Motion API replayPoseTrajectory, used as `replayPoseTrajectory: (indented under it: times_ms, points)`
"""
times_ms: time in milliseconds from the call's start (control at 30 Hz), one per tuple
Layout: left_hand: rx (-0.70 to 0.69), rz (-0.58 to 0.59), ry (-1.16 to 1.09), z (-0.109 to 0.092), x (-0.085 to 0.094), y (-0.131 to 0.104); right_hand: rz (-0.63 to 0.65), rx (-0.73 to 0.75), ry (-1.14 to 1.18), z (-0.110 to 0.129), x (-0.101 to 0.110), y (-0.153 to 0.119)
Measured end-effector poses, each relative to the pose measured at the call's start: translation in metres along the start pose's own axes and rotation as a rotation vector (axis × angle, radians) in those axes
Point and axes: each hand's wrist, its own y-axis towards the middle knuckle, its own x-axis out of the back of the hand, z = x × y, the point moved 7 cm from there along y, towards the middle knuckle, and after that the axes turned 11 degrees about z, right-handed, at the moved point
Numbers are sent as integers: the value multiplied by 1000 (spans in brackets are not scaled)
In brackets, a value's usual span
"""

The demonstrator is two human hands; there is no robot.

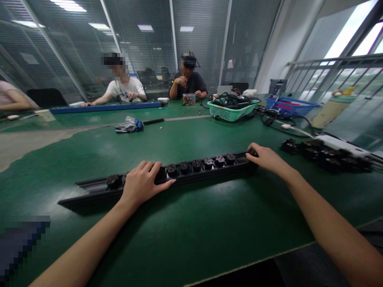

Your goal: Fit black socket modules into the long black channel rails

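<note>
A long black channel rail (206,172) lies slightly aslant on the green table, with several black socket modules (196,165) sitting in a row in its groove. My left hand (142,181) is laid over the rail left of that row, thumb along the near side and fingers over the top, gripping it. Another black module (113,181) sits in the groove just left of this hand. At the rail's right end, my right hand (263,157) has its thumb and fingers closed on a small black module (253,152). The palm hides part of it.
Loose black modules (332,155) are heaped at the right beside a white power strip (344,144). Farther back are a green basket (229,113) of cables, a blue basket (291,105) and grey-blue gloves (130,125). People (127,87) sit across the table (191,231).
</note>
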Motion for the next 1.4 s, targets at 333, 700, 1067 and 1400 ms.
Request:
replayPoseTrajectory:
  times_ms: [333,700,1067,1400]
  points:
    - [-4,-4,3,-1,0,0,-29,-33,-38,-19,1,3]
    - [-2,0,19,0,0,0,-20,-57,-61,-36,0,5]
    - [3,-5,2,0,0,0,34,-163,-86,-66,-4,8]
    - [-5,-10,25,0,0,1,28,-87,79,-67,-21,18]
